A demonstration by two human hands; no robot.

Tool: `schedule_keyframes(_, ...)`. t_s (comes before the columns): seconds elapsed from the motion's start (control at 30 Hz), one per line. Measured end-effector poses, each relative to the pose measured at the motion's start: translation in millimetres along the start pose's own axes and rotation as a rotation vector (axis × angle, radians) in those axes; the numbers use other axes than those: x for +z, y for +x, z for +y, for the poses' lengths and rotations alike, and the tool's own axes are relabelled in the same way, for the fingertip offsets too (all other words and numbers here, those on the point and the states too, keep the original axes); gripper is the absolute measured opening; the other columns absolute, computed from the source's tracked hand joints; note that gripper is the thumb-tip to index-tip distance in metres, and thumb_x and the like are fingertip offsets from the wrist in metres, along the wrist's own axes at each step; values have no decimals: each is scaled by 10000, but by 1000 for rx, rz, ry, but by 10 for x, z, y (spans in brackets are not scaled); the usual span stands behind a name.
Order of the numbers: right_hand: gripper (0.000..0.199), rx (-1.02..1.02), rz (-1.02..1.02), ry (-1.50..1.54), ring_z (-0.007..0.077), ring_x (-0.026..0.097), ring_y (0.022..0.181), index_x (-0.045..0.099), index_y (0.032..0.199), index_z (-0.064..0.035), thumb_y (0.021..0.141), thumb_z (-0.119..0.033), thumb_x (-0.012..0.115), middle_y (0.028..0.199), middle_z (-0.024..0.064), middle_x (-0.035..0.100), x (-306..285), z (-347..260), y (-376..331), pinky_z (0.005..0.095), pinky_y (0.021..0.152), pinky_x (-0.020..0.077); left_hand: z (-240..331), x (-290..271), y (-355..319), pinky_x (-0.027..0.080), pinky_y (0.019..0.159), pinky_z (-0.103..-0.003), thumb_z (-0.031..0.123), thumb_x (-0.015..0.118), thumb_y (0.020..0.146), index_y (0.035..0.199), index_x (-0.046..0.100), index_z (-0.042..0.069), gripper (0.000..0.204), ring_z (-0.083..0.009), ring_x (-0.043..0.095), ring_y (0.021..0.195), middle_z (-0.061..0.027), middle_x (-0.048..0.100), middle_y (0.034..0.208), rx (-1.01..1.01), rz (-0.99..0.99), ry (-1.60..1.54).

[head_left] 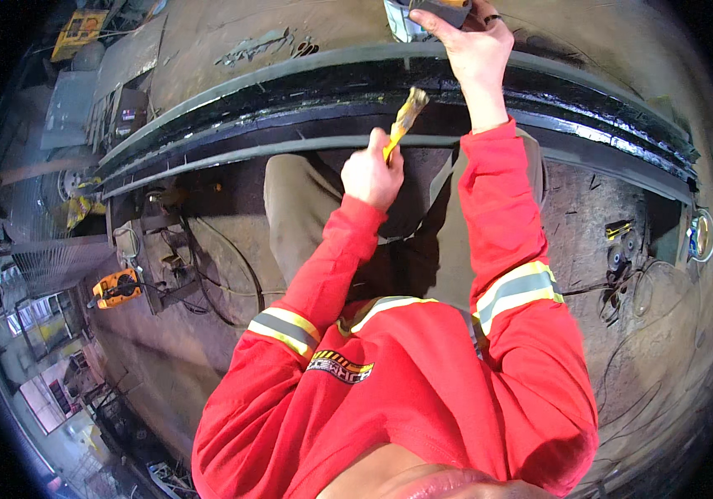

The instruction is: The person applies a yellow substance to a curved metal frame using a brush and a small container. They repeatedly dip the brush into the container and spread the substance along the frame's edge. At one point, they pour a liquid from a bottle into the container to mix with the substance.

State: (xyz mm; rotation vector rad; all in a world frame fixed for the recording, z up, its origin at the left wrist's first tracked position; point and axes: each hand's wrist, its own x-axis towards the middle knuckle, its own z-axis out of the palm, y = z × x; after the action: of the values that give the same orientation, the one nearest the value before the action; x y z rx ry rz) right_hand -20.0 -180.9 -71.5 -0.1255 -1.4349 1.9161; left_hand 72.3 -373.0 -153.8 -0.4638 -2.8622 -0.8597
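Note:
My left hand [371, 176] is closed around the yellow handle of a paintbrush [407, 119]. Its stained bristles point up and away from me, over the near part of a long black steel beam [290, 100]. Parts of the beam have a glossy, wet look. Beyond the beam, my right hand [483, 51] grips a dark container [443, 12] with something orange at its top. The upper frame edge cuts that container off. Just left of it and partly behind it stands a white bucket [405, 27] with dark smears.
An orange machine [117, 288] sits on the floor at left, beside cables. At right lie grinder-like tools [620, 249] with cords. A coiled pale hose or cable [702, 235] hangs by the beam's right end. Dark scraps [257, 47] lie beyond the beam.

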Motion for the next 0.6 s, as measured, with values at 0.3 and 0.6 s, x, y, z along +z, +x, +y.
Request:
schedule_keyframes(0.3, 506, 2, 33, -116, 155, 655, 868, 620, 1087, 63, 646, -19, 853, 992, 107, 691, 39, -94, -15, 281, 797, 523, -57, -176, 76, 488, 544, -491, 226, 656, 840, 891, 533, 115, 173, -400, 625, 602, -186, 608, 627, -4, -28, 45)
schedule_keyframes(0.6, 509, 59, -18, -61, 174, 632, 979, 592, 1168, 63, 718, -34, 808, 1129, 126, 650, -9, -8, 12, 315, 928, 474, -308, -1310, 1214, 510, 632, -429, 204, 694, 792, 871, 654, 127, 118, -334, 656, 727, -119, 657, 746, 487, -241, 300)
